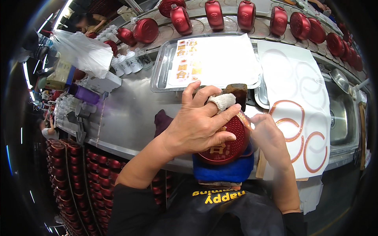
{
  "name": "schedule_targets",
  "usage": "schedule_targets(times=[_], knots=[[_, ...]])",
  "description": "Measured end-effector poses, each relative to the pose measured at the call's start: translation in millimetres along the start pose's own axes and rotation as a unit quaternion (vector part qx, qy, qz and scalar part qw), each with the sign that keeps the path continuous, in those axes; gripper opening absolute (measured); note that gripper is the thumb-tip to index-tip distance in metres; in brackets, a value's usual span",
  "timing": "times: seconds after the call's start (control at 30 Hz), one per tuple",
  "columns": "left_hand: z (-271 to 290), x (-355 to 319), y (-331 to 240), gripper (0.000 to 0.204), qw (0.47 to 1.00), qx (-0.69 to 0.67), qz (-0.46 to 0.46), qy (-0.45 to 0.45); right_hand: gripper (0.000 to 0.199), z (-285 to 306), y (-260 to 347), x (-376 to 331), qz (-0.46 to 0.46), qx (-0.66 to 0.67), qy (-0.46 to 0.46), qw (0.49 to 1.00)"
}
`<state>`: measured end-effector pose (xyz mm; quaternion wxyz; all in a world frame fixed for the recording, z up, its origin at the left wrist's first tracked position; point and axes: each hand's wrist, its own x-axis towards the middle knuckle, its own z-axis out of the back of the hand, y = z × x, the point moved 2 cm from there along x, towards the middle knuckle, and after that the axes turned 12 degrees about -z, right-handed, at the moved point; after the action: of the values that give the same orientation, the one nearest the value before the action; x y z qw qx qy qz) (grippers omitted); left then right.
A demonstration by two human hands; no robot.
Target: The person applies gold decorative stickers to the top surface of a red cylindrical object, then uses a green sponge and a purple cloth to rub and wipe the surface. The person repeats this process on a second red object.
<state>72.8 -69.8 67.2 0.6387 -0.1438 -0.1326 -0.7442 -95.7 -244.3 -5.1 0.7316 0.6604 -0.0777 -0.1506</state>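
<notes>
A round, flat-faced red bottle (232, 146) with a dotted face and gold characters lies in front of me on a blue cloth pad (224, 170). My left hand (199, 122) lies over its upper left part with the fingers spread. One of its fingers wears a white cloth finger cover (223, 102), and a fingertip touches the bottle's upper rim. Along that rim runs a narrow orange decal strip (245, 121). At the bottle's right edge my right hand (269, 135) has its fingers pinched on the strip's lower end; the fingertips are partly hidden.
Ahead stands a metal tray (157, 74) with a white sheet of gold decals (212, 59). To its right lies a sheet with curved orange strips (315, 151), beside a sink (341, 122). Red bottles (214, 15) line a curved conveyor behind. A purple cloth (161, 121) lies left.
</notes>
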Motion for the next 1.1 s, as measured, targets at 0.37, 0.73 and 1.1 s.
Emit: schedule_targets(times=[0.37, 0.73, 1.1], knots=[[4, 1, -3, 0.062, 1.000, -0.004, -0.001, 0.031, 0.023, -1, -7, -4, -0.013, -0.057, -0.020, 0.998], [0, 9, -11, 0.062, 0.999, -0.021, -0.018, 0.022, 0.012, 2, 5, -18, 0.017, -0.054, -0.017, 0.998], [1, 9, -11, 0.062, 0.999, -0.018, -0.024, 0.037, 0.009, -14, 7, -32, -0.048, 0.031, 0.009, 0.998]])
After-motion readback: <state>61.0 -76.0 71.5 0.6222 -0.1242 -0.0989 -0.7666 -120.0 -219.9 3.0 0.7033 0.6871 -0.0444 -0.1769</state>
